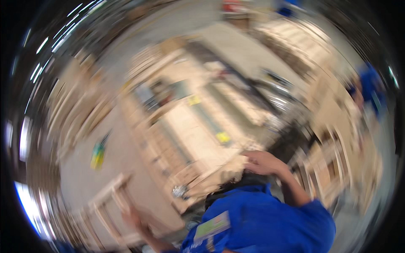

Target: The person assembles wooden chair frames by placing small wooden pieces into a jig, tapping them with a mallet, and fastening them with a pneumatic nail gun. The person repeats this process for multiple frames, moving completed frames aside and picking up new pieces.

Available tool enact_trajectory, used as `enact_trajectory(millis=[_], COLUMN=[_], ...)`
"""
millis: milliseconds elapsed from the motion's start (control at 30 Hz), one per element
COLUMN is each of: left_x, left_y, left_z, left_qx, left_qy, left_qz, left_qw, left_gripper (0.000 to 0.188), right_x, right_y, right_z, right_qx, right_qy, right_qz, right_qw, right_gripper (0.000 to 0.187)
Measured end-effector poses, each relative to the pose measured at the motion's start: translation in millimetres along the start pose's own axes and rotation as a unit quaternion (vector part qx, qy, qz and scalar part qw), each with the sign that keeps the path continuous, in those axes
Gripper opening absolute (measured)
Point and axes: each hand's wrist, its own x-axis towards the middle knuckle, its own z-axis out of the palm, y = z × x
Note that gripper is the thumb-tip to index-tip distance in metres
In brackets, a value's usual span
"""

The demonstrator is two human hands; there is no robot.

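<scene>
Motion blurs the whole view. My left hand (134, 218) is at the lower left, against the end bar of a pale wooden frame (110, 185); its fingers appear wrapped round that bar. The frame has several crosspieces and leans at the lower left. My right hand (265, 162) is by the near right edge of a wooden workbench jig (190, 135), close in front of my blue top. Its fingers are smeared, so I cannot tell whether they grip anything. Yellow blocks (222, 137) and dark green strips (206, 116) mark the jig's surface.
A green and yellow power tool (98, 155) lies on the brown surface to the left. Curved wooden parts (80, 107) are stacked behind it. More wooden frames (327, 166) stand at the right. A person in blue (372, 88) is at the far right.
</scene>
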Motion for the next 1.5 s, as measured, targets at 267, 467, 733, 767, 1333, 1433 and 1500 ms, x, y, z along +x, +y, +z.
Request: enact_trajectory(millis=[267,467,733,767,1333,1433,1500], left_x=[23.3,20.5,-23.2,-28.7,-81.9,-95.2,-105.2], left_y=[119.6,188.2,337.5,357.4,542.6,550.8,554.4], left_z=[-17.0,-37.7,-29.5,-25.9,-56.2,-92.5,-103.0], left_qx=[0.087,0.172,0.012,-0.05,-0.401,-0.479,-0.527], left_qy=[-0.061,-0.078,-0.119,-0.21,-0.214,-0.155,-0.111], left_qz=[0.09,0.205,0.337,0.304,0.535,0.569,0.577], left_qw=[0.99,0.96,0.934,0.928,0.712,0.65,0.615], left_gripper=[0.059,0.052,0.062,0.063,0.038,0.029,0.024], right_x=[-103.5,-255.5,-407.2,-417.1,-456.2,-432.6,-411.9], right_y=[78.6,225.6,360.7,371.1,177.4,136.9,119.4], right_z=[-58.0,-149.4,-206.5,-204.9,-179.0,-164.8,-154.3], right_qx=[0.074,-0.027,-0.194,-0.183,-0.214,-0.188,-0.167], right_qy=[0.103,0.444,0.311,0.315,0.442,0.471,0.49], right_qz=[0.073,0.343,0.61,0.604,0.451,0.44,0.438], right_qw=[0.989,0.827,0.702,0.709,0.745,0.741,0.735], right_gripper=[0.058,0.046,0.041,0.04,0.043,0.047,0.049])
